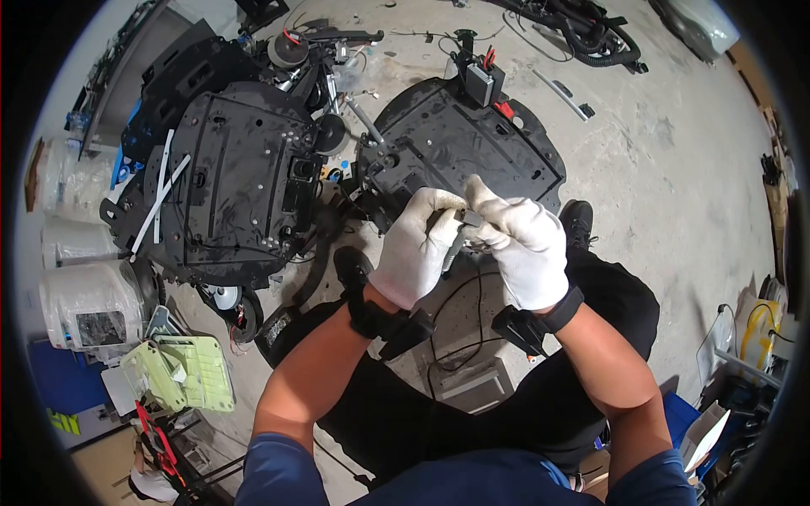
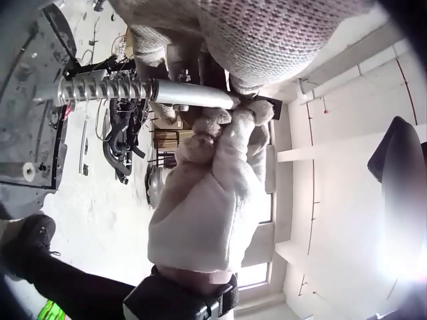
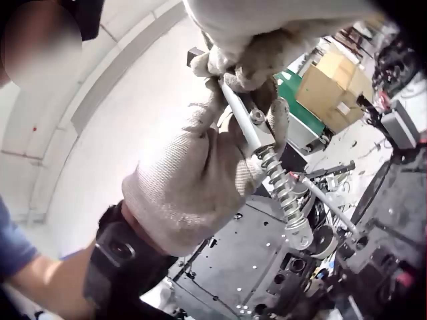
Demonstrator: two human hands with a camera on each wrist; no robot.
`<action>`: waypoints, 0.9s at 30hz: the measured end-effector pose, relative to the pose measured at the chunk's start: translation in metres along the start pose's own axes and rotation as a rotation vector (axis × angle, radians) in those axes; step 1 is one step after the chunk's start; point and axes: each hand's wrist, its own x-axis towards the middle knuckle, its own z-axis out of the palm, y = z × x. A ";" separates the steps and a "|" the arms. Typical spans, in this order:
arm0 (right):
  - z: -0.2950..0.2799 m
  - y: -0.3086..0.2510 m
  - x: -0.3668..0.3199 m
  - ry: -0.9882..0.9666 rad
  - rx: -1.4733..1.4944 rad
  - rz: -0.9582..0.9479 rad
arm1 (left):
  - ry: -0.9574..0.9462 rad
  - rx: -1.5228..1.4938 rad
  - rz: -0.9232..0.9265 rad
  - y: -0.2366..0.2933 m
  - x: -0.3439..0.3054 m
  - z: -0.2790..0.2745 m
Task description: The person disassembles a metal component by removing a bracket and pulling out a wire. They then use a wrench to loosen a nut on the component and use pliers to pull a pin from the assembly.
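Note:
Both hands wear white knit gloves and meet in front of the body. My left hand [image 1: 413,246] [image 3: 193,177] curls round the smooth silver tube of a shock absorber [image 2: 193,95] [image 3: 285,190]. Its coil spring points down and away, below the fingers. My right hand [image 1: 530,249] [image 2: 210,200] pinches at the tube's upper end, its fingertips close against the left ones. A small dark block [image 1: 472,218] [image 3: 193,56] shows at the same end. The gloves hide how the block and tube meet.
Two black chassis plates [image 1: 240,177] [image 1: 447,126] lie on the concrete floor ahead, with wheels and cables around them. A grey box [image 1: 477,386] stands between the legs. Green plastic trays [image 1: 198,371] are at the left, and black hoses [image 1: 591,51] lie at the far right.

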 end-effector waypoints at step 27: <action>-0.003 -0.008 0.001 -0.069 0.174 0.599 | -0.082 -0.415 -0.231 -0.001 0.004 -0.004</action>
